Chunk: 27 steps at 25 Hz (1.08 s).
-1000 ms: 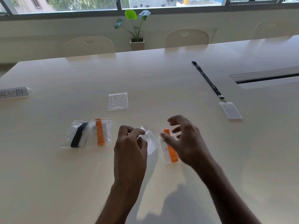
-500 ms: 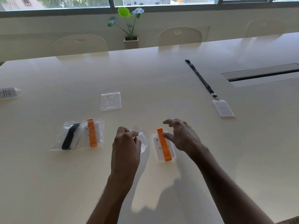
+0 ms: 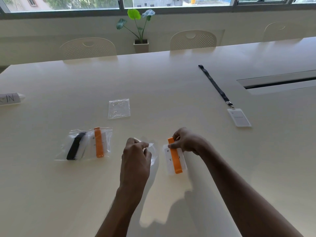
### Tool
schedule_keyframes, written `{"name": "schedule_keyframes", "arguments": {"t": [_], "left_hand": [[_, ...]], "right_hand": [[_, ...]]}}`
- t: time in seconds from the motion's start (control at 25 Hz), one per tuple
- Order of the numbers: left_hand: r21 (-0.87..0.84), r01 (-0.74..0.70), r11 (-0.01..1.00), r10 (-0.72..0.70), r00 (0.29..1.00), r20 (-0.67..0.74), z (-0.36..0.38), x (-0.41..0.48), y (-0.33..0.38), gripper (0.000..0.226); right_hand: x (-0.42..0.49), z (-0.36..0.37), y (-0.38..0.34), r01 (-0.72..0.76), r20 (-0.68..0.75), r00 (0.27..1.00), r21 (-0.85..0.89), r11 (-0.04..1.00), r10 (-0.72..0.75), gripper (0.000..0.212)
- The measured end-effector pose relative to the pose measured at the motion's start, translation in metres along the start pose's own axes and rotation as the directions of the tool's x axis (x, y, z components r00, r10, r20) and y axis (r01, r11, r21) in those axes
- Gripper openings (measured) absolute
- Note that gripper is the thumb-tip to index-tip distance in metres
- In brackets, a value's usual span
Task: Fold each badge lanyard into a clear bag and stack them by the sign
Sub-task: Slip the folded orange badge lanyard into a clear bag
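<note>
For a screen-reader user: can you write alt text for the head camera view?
At a pale table, the right hand pinches a folded orange lanyard on its badge while the left hand holds a clear bag. Two filled bags lie left, an empty bag behind, a dark lanyard far right.

The sign (image 3: 9,99) runs off the left edge so I read only "-IN", my left hand (image 3: 136,159) hides most of the clear bag (image 3: 153,151) it pinches, the folded orange lanyard (image 3: 174,159) covers the badge's (image 3: 176,161) lettering, and the far badge's (image 3: 239,117) print is too small to read.
</note>
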<state>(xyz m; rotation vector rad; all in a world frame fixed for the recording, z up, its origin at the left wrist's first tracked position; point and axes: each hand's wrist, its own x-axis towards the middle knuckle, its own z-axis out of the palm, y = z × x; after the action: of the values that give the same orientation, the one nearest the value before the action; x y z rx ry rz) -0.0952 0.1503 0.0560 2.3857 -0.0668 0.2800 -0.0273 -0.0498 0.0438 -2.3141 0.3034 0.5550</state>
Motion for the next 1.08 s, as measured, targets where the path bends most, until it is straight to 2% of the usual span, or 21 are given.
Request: {"name": "schedule_keyframes", "arguments": {"t": [0.08,0.2,0.36,0.48,0.6,0.76,0.84,0.92,1.08], "left_hand": [[-0.008,-0.011,1.0,0.011,1.0,-0.011,0.002,0.002,-0.002,0.025],[-0.025,-0.031,0.999,0.03,0.999,-0.02,0.002,0.005,-0.001,0.026],[-0.039,-0.041,0.998,0.04,0.999,-0.035,0.005,0.013,0.0,0.022],[-0.063,-0.035,0.997,0.031,0.998,-0.063,0.009,0.02,0.002,0.016],[-0.097,-0.025,0.995,0.015,0.995,-0.097,0.014,0.026,0.004,0.013],[-0.14,-0.011,0.99,-0.005,0.993,-0.118,0.021,0.03,0.006,0.015],[-0.148,-0.019,0.989,0.0,0.991,-0.13,0.024,0.029,0.009,0.018],[-0.172,-0.034,0.985,0.008,0.989,-0.15,0.026,0.029,0.011,0.018],[-0.189,-0.074,0.979,0.04,0.983,-0.18,0.027,0.028,0.017,0.018]], "right_hand": [[-0.005,-0.006,0.002,-0.015,0.034,0.999,0.082,0.997,0.013,0.042],[-0.021,-0.017,0.004,0.011,0.013,1.0,0.238,0.971,-0.014,0.025],[-0.049,-0.029,0.008,0.138,-0.179,0.982,0.439,0.888,-0.064,0.015],[-0.071,-0.028,0.007,0.291,-0.378,0.923,0.57,0.768,-0.068,0.014],[-0.089,-0.011,0.006,0.429,-0.576,0.817,0.574,0.698,-0.029,0.015],[-0.097,0.024,0.003,0.499,-0.766,0.643,0.442,0.746,0.024,0.019],[-0.1,0.036,0.002,0.515,-0.812,0.583,0.408,0.754,0.042,0.019],[-0.102,0.046,0.001,0.53,-0.822,0.568,0.409,0.743,0.047,0.02],[-0.101,0.057,0.003,0.525,-0.808,0.588,0.413,0.744,0.033,0.023]]}}
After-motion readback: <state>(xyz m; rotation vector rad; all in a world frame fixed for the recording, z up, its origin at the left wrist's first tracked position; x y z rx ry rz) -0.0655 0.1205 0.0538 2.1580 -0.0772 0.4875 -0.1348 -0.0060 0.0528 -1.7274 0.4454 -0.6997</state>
